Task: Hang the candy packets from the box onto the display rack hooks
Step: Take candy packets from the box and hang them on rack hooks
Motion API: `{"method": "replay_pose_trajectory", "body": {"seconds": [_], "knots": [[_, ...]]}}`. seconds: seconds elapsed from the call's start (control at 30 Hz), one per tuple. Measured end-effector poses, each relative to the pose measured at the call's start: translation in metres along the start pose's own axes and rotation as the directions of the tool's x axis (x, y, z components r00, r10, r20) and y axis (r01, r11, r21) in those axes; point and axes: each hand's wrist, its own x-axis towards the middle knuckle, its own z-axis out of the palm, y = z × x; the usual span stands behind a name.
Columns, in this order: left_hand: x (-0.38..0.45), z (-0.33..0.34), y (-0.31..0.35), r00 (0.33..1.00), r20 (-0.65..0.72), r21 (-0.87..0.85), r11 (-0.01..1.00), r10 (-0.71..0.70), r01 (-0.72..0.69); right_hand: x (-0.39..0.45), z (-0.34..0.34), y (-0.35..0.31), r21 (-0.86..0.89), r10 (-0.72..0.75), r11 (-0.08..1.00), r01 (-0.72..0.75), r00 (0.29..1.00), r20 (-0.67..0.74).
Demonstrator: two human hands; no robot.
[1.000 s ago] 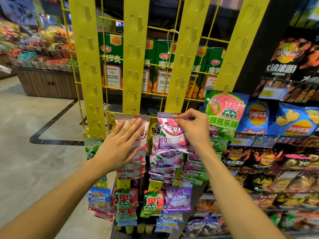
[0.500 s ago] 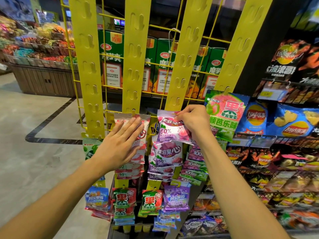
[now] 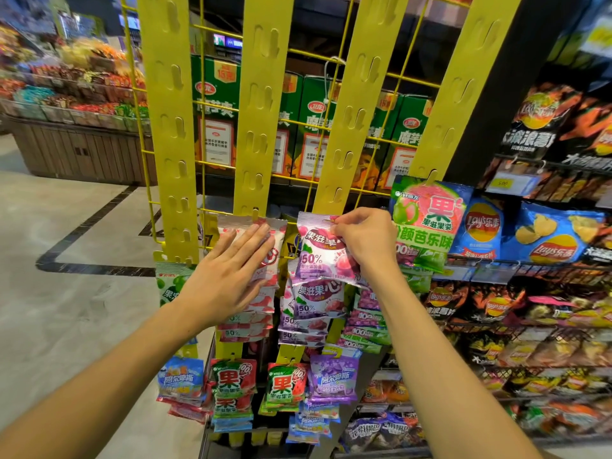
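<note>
At the yellow rack [image 3: 255,134], mid-height, the right hand [image 3: 366,241] pinches the top edge of a purple packet [image 3: 323,256] between thumb and curled fingers, holding its hang hole against the third strip [image 3: 356,127] just where a hook sits; whether the hole is over the hook cannot be told. More purple packets [image 3: 313,303] hang stacked directly below it. The left hand [image 3: 228,276] lies flat, fingers straight and together, pressing on a red-and-white packet [image 3: 273,246] that hangs on the second strip, with similar ones [image 3: 246,323] layered beneath. A large green packet [image 3: 427,220] hangs on the fourth strip, just beside the right hand. Further down, small green-red packets [image 3: 233,385] and blue ones [image 3: 180,380] hang low. Chip bags [image 3: 556,236] fill shelves to the right.
</note>
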Motion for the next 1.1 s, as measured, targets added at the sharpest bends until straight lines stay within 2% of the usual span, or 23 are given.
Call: {"method": "replay_pose_trajectory", "body": {"seconds": [0.2,0.33,0.57,0.87,1.1], "knots": [[-0.001,-0.001,0.000,1.000,0.002,0.001,1.000,0.003,-0.003,-0.014,0.004,0.012,0.066,-0.119,0.990,0.122,0.991,-0.059],[-0.001,-0.001,0.000,1.000,-0.002,-0.002,1.000,0.011,-0.011,-0.017,0.009,0.014,0.093,-0.132,0.985,0.142,0.986,-0.103],[0.000,-0.002,-0.003,1.000,-0.014,-0.011,1.000,0.023,-0.023,-0.013,0.011,0.013,0.148,-0.084,0.984,0.100,0.991,-0.108],[-0.001,0.000,-0.003,0.999,-0.027,-0.018,0.999,0.027,-0.027,-0.006,0.007,0.008,0.191,0.077,0.979,-0.074,0.997,-0.008],[-0.001,-0.001,-0.002,0.998,-0.051,-0.026,0.999,0.038,-0.040,-0.023,0.001,0.009,0.153,0.032,0.988,-0.034,0.999,0.017]]}}
